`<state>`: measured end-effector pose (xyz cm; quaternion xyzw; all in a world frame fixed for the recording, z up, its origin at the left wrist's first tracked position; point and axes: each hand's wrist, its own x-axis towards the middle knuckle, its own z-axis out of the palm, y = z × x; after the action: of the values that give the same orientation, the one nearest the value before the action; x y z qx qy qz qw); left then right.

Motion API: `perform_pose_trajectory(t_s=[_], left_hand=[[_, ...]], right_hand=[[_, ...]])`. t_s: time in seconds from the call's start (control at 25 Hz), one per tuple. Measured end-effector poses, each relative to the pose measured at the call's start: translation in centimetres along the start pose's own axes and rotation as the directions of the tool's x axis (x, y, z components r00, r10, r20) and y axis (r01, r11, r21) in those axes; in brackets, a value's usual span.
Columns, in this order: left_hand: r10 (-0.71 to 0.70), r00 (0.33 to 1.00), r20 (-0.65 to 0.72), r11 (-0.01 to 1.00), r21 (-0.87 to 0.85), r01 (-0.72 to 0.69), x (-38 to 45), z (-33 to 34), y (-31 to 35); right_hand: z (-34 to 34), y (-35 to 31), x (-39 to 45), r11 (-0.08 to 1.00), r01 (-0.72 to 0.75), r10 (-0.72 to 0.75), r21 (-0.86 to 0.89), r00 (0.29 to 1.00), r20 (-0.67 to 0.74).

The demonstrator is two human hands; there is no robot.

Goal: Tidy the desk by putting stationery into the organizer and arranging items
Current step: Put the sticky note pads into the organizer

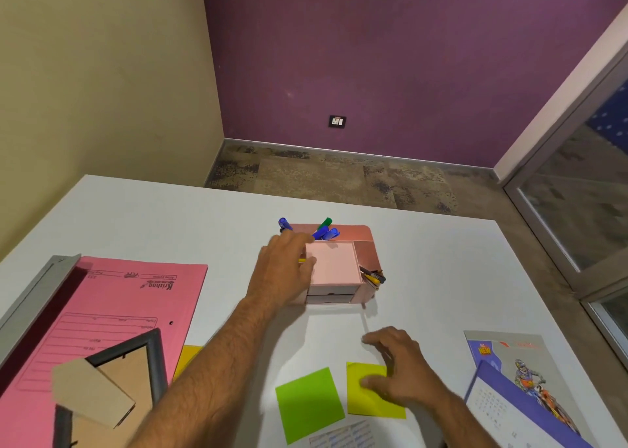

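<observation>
A pink desk organizer (365, 243) stands mid-desk with blue and green markers (324, 230) upright at its back and pens (373, 276) in its right slot. A pink note pad (334, 262) lies on its top. My left hand (283, 267) rests against the organizer's left side, fingers curled near a yellow pencil tip; whether it grips anything is unclear. My right hand (399, 366) lies flat on the desk, its fingers spread over a yellow sticky pad (368, 396). A green sticky pad (309, 401) sits just left of it.
A pink file folder (112, 311) covers the left of the white desk (441, 260), with a dark picture frame (136, 373) lying on it. A calendar and a printed booklet (516, 362) sit at the right front. Another yellow pad (187, 356) peeks from beneath my left forearm.
</observation>
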<state>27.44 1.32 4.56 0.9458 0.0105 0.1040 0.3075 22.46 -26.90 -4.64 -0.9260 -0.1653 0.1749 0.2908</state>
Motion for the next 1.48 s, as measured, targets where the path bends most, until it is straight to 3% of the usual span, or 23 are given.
perform_pose_trajectory(t_s=[0.08,0.2,0.36,0.48,0.56,0.64,0.72,0.8,0.88,1.0,1.16,1.24,1.36,1.48], left_hand=[[0.036,0.999,0.037,0.996,-0.087,-0.033,-1.3,0.5,0.6],[0.086,0.993,0.084,0.974,-0.214,-0.067,-3.3,2.1,1.6],[0.135,0.966,0.219,0.949,-0.308,-0.062,-6.1,4.3,2.3],[0.078,0.93,0.36,0.969,-0.247,0.015,-7.7,5.2,2.3],[0.047,0.903,0.427,0.981,-0.188,0.038,-8.3,5.6,2.1],[0.032,0.89,0.454,0.99,-0.139,0.035,-8.6,5.8,1.9],[0.011,0.888,0.459,0.992,-0.116,0.047,-8.8,6.0,1.8],[-0.008,0.881,0.473,0.993,-0.101,0.063,-9.0,6.1,1.8],[-0.02,0.867,0.498,0.993,-0.09,0.075,-9.2,6.2,1.7],[-0.056,0.833,0.55,0.986,-0.103,0.134,-9.6,6.4,1.5],[-0.061,0.822,0.566,0.962,-0.185,0.199,-9.3,6.4,2.1],[-0.034,0.865,0.501,0.956,-0.236,0.174,-8.6,5.8,2.8],[0.042,0.929,0.368,0.941,-0.327,0.087,-7.0,4.4,3.3],[0.132,0.982,0.137,0.901,-0.429,-0.061,-4.2,2.3,3.6]], right_hand=[[-1.2,-0.3,-0.3,0.961,0.03,0.028,-0.276,0.978,0.206],[-1.4,-1.2,-0.1,0.95,-0.024,0.092,-0.312,0.974,0.206],[-1.1,-1.2,-0.1,0.984,-0.135,0.149,-0.118,0.981,0.121],[-0.8,-0.9,-0.5,0.947,-0.204,0.221,0.248,0.974,-0.043],[-1.0,-1.3,-0.7,0.924,-0.197,0.23,0.328,0.971,-0.067],[-0.9,-1.6,-0.9,0.975,-0.166,0.162,0.15,0.986,0.036],[-0.6,-2.1,-1.2,0.974,-0.153,0.182,-0.169,0.969,0.17],[-0.1,-2.3,-1.0,0.945,-0.193,0.248,-0.263,0.949,0.193],[0.0,-2.5,-0.7,0.957,-0.225,0.256,-0.183,0.952,0.169],[-0.2,-2.4,-0.8,0.96,-0.261,0.26,0.098,0.965,0.024],[-1.0,-4.0,-1.2,0.815,-0.179,0.23,0.551,0.973,-0.025],[-1.5,-4.9,-0.8,0.728,-0.127,0.196,0.673,0.98,-0.027],[-2.0,-4.9,0.1,0.773,-0.056,0.213,0.632,0.961,-0.176],[-1.3,-4.3,-0.2,0.717,-0.075,0.321,0.693,0.918,-0.233]])
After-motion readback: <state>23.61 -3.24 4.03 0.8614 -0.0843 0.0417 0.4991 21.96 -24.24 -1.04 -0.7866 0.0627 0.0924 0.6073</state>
